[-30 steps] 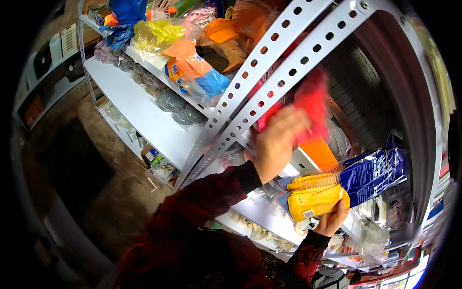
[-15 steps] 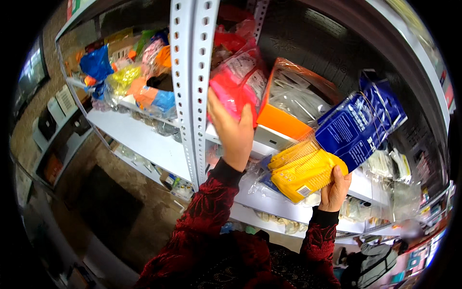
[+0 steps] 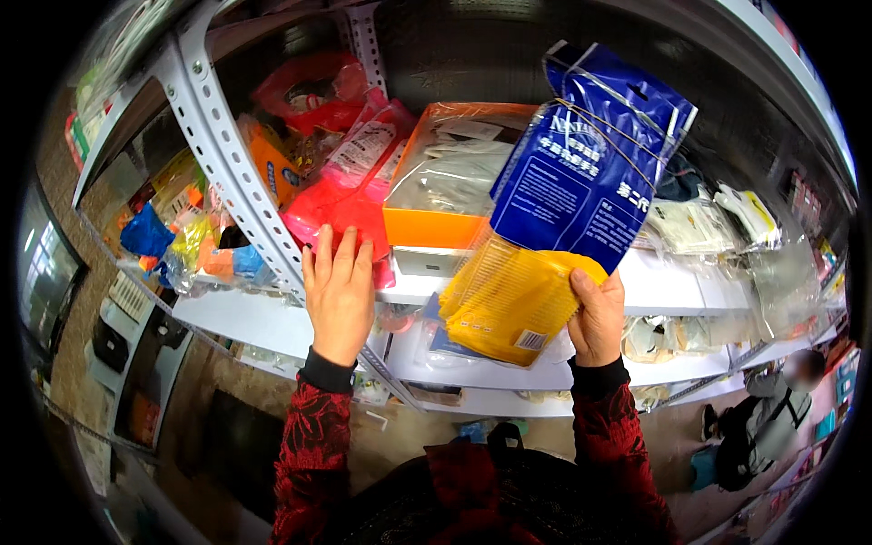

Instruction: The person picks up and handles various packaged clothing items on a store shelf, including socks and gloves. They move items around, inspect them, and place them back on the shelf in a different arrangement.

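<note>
White perforated metal uprights (image 3: 232, 159) frame a white shelf (image 3: 668, 291) against a dark back wall, with more shelves below and to the left. At the right, beyond the shelving, another person (image 3: 770, 413) in grey and black stands well apart.

Printing is plentiful on the packet of gloves (image 3: 518, 295): its dark blue upper part carries large white lettering, both Latin and Chinese, above blocks of smaller white text, and a white barcode label (image 3: 530, 340) sits low on the yellow part. Thin tan bands cross the blue part. It is held up in front of the shelf, tilted so the blue end leans right, partly covering the right end of an open orange box (image 3: 436, 227) with clear plastic bags (image 3: 450, 182) inside.

The right hand (image 3: 597, 313) pinches the packet's lower right edge, thumb on the front face and the other fingers behind it. The left hand (image 3: 341, 291) has its fingers slightly spread over the lower part of a red plastic bag (image 3: 341, 213), which bears a white printed label (image 3: 363, 150); how firmly they press cannot be told. Packed white gloves (image 3: 690, 227) lie on the shelf to the packet's right.
</note>
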